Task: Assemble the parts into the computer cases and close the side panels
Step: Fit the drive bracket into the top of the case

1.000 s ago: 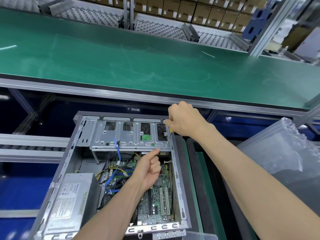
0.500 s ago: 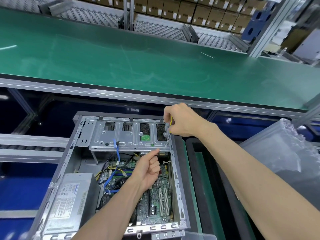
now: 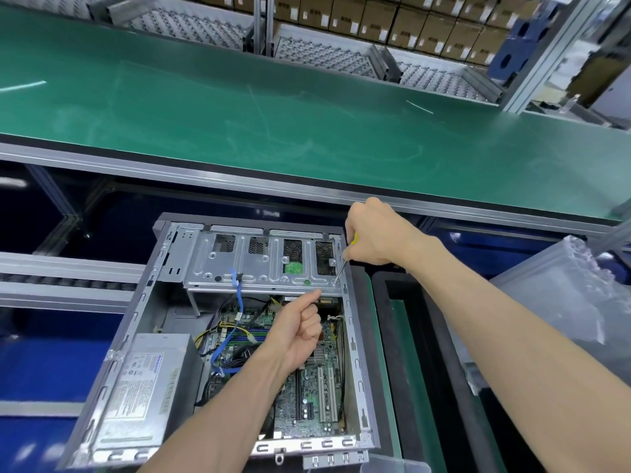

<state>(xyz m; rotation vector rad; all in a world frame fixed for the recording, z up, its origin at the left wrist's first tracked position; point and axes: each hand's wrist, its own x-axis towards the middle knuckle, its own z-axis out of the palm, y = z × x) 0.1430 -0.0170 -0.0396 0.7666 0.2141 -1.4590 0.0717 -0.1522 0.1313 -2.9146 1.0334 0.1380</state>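
The open grey steel computer case (image 3: 355, 377) lies on its side at about 6 o'clock, its side panel off and its inside facing up. Both hands work at its far right corner.

The right hand (image 3: 379, 238) is at about 1 o'clock from the case's middle, fingers curled round a yellow-handled screwdriver (image 3: 345, 257). The thin metal shaft slants down and left, and its tip meets the right end of the silver perforated metal drive cage (image 3: 259, 264), which spans the far end of the case.

The left hand (image 3: 297, 331) sits over the case's middle, just at 6 o'clock of the cage's near edge. Its fingers are curled into a loose fist; the thumb points up toward 1 o'clock and touches or nearly touches the underside of the cage. Whether it pinches anything small cannot be told.

Inside the case, a grey boxed power supply with a white label (image 3: 143, 387) fills the 8 o'clock corner. A green motherboard with white slots (image 3: 317, 390) lies along the right side, at 5 o'clock from the left hand. A blue flat data cable (image 3: 235, 302) runs down from the cage toward the board, among yellow and black wires.

At 12 o'clock beyond the case stretches a wide green conveyor table (image 3: 273, 114). At 3 o'clock lies a clear bubble-wrap bag (image 3: 563, 295), and between it and the case a black-rimmed tray (image 3: 423, 336).
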